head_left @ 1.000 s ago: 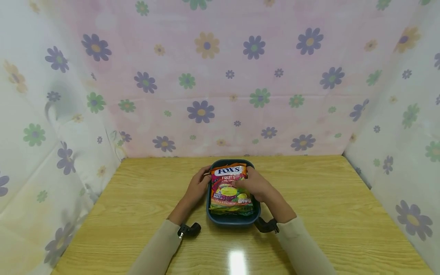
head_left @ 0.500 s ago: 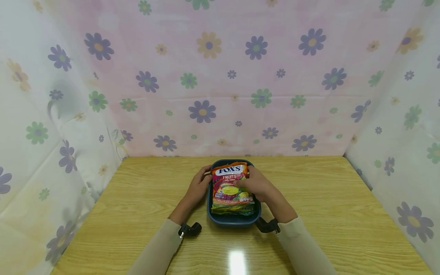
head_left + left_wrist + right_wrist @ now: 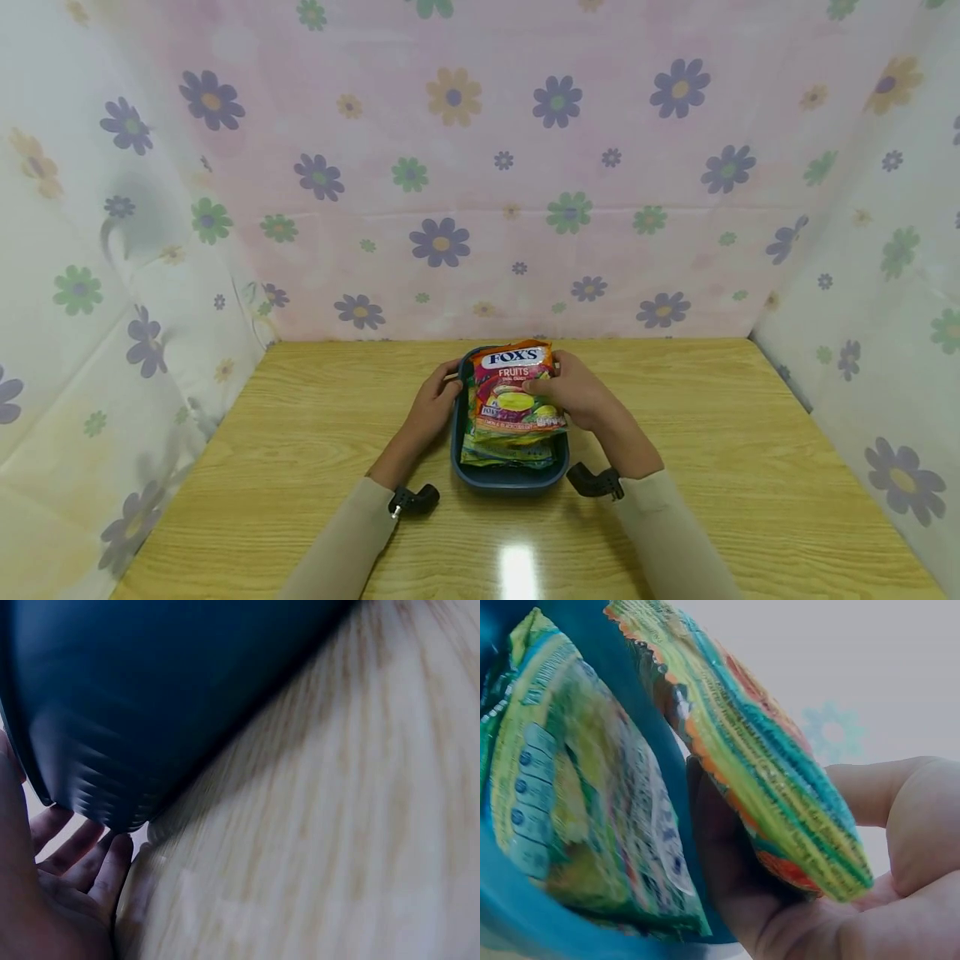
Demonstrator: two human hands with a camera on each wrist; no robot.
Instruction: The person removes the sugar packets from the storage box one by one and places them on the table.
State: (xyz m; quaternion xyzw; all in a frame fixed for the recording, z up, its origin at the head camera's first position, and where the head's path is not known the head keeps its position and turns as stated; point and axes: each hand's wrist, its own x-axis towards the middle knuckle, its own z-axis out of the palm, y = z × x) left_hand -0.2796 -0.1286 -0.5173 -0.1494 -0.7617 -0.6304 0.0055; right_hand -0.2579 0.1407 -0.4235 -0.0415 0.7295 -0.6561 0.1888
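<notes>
My right hand [image 3: 588, 392] grips a pouch of Fox's fruit candy [image 3: 513, 367] by its right side, thumb on the printed front, fingers behind. This candy bag is raised above a dark blue plastic bin [image 3: 510, 483] and tilted, overlapping its back and right rim in the head view. Below it, a second, green and yellow candy bag [image 3: 592, 802] lies inside the bin, partly covered in the head view. My left hand [image 3: 435, 404] holds the bin's left side, with fingertips [image 3: 112, 855] at the ribbed outer wall and the thumb by the rim.
The bin stands on a wood-grain table [image 3: 337, 392], near its back edge. Flower-print cloth [image 3: 480, 167] hangs behind and on both sides. Dark camera mounts [image 3: 596, 482] are strapped to both wrists. A light reflection shows on the tabletop near the front.
My right hand has lifted the Fox's candy bag up and to the right, exposing more of the green bag beneath. The left hand and bin have stayed put.
</notes>
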